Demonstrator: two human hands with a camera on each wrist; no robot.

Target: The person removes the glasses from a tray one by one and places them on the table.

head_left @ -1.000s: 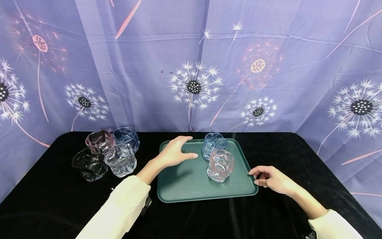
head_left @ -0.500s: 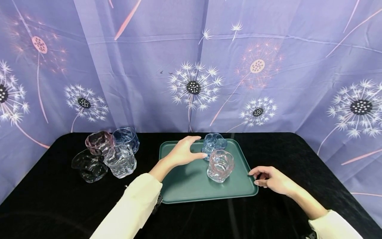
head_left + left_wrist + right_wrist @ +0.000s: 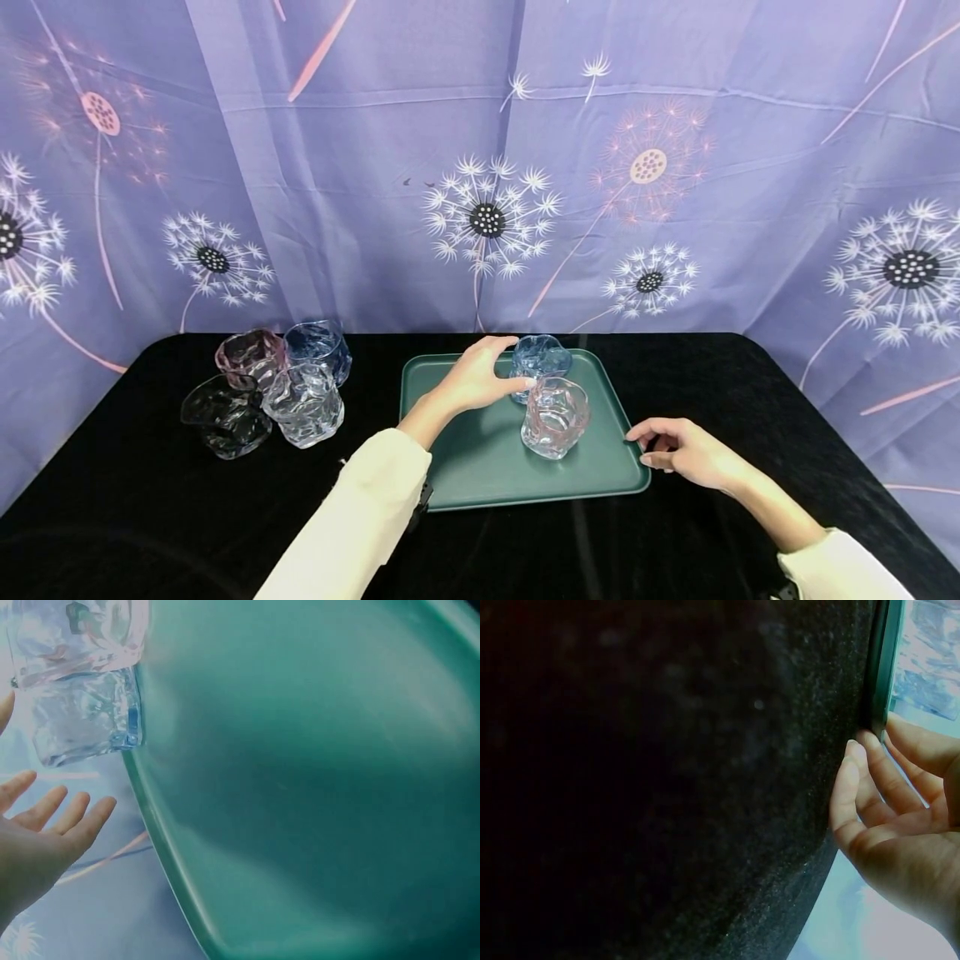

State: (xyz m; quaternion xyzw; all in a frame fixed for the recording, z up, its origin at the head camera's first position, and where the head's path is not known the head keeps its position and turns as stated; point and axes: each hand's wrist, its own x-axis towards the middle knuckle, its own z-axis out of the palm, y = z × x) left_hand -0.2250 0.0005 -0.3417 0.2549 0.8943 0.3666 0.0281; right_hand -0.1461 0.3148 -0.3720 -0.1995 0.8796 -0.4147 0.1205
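On the dark green tray (image 3: 487,467) stand a blue glass (image 3: 542,357) at the back and a pink-tinted glass (image 3: 555,421) in front of it. My left hand (image 3: 476,379) reaches over the tray, thumb and fingers spread at the blue glass's left side. In the left wrist view a gap shows between the fingers of my left hand (image 3: 52,832) and the blue glass (image 3: 86,716). At the tray's right edge, my right hand (image 3: 693,454) pinches the rim; the right wrist view has its fingers (image 3: 889,776) curled at the tray's edge (image 3: 885,667).
Left of the tray, several wavy glasses cluster on the black tabletop (image 3: 480,558): a pink one (image 3: 251,354), a blue one (image 3: 318,346), a clear one (image 3: 305,404) and a dark-looking one (image 3: 225,417). A purple dandelion-print curtain (image 3: 360,208) hangs behind the table.
My left hand has moved right across the tray, up to the blue glass. My right hand and the glasses have stayed where they were.
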